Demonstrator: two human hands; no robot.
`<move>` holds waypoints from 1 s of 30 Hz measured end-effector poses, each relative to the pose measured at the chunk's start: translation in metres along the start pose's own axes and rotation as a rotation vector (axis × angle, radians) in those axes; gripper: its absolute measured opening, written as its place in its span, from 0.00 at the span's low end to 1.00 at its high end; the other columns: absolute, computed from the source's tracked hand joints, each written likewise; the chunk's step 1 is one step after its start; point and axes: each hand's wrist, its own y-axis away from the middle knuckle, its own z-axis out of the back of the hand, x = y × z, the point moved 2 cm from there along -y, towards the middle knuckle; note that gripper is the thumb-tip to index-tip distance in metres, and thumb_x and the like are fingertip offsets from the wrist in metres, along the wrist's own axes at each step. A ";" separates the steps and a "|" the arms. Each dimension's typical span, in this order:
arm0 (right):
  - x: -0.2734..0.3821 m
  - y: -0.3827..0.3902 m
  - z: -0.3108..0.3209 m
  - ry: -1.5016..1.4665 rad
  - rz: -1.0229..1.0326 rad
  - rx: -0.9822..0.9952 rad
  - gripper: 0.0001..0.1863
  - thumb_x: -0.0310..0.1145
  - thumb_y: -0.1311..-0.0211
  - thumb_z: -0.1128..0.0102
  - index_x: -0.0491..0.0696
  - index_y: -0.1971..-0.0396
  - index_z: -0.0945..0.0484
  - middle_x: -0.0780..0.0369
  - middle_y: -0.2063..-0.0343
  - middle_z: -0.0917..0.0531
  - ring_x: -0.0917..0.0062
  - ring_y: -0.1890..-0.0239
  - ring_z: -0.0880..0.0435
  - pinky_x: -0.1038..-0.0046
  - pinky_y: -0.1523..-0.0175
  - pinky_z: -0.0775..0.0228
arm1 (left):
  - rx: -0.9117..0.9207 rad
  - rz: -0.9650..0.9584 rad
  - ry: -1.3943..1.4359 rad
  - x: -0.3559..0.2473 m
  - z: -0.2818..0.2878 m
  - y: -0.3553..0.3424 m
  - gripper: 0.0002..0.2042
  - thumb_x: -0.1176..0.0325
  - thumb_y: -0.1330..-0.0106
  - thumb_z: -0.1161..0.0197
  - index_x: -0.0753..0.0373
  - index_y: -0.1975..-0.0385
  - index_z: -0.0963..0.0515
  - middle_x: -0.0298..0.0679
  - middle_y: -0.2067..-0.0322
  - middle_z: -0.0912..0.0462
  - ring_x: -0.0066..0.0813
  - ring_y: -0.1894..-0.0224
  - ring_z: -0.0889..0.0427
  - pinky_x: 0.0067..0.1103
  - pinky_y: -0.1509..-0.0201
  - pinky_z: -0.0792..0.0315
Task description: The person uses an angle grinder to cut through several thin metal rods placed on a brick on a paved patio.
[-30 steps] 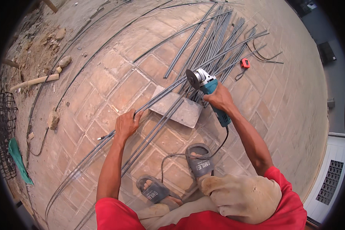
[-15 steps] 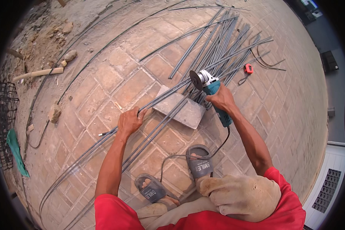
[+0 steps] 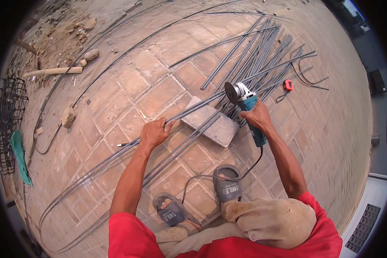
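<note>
My right hand (image 3: 259,116) is wrapped round the body of a teal angle grinder (image 3: 247,103). The grinder's dark cutting disc (image 3: 231,93) is beside long grey steel rods (image 3: 193,107); whether it touches them I cannot tell. My left hand (image 3: 155,132) grips those rods, which run from lower left up to the right. They pass over a flat grey stone slab (image 3: 217,132). More rods (image 3: 187,146) cross the slab nearer to me. A short dark marker-like stick with a pale tip (image 3: 124,144) lies by the rods, left of my left hand.
A pile of cut rods (image 3: 253,56) spreads beyond the grinder. At its right lies a red tape measure (image 3: 287,85). The grinder's cord (image 3: 202,176) loops across my sandals (image 3: 228,189). Stones (image 3: 68,117), a wooden stick (image 3: 53,72) and a wire cage (image 3: 10,112) are at left.
The whole scene has shifted slightly right in view as my head turned. Both hands keep their grips on the rods and grinder, with the disc still beside the rods.
</note>
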 end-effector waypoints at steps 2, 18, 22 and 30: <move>0.001 0.004 0.004 -0.055 -0.018 0.001 0.38 0.44 0.62 0.32 0.37 0.49 0.27 0.45 0.59 0.16 0.52 0.54 0.17 0.60 0.49 0.27 | 0.009 0.001 0.000 0.001 -0.001 0.001 0.27 0.40 0.29 0.52 0.61 0.67 0.24 0.53 0.73 0.17 0.56 0.67 0.17 0.43 0.63 0.25; 0.002 -0.004 0.000 0.041 -0.005 -0.010 0.39 0.43 0.63 0.33 0.36 0.49 0.27 0.43 0.58 0.17 0.50 0.53 0.18 0.59 0.47 0.27 | -0.022 0.010 0.018 0.002 -0.002 0.001 0.27 0.40 0.30 0.50 0.62 0.69 0.23 0.52 0.75 0.17 0.56 0.69 0.17 0.42 0.64 0.25; 0.005 0.001 0.000 0.005 0.021 0.020 0.36 0.42 0.63 0.32 0.37 0.50 0.26 0.45 0.60 0.16 0.52 0.55 0.17 0.61 0.49 0.27 | -0.020 0.016 0.033 0.001 0.000 0.004 0.27 0.40 0.29 0.50 0.62 0.67 0.21 0.53 0.74 0.17 0.56 0.67 0.17 0.43 0.63 0.25; -0.015 -0.005 -0.006 0.013 0.022 0.000 0.36 0.41 0.63 0.31 0.36 0.52 0.26 0.45 0.60 0.16 0.54 0.56 0.16 0.62 0.50 0.26 | -0.045 0.006 0.027 0.002 -0.005 0.004 0.28 0.39 0.30 0.51 0.61 0.64 0.19 0.53 0.73 0.17 0.55 0.66 0.17 0.43 0.61 0.24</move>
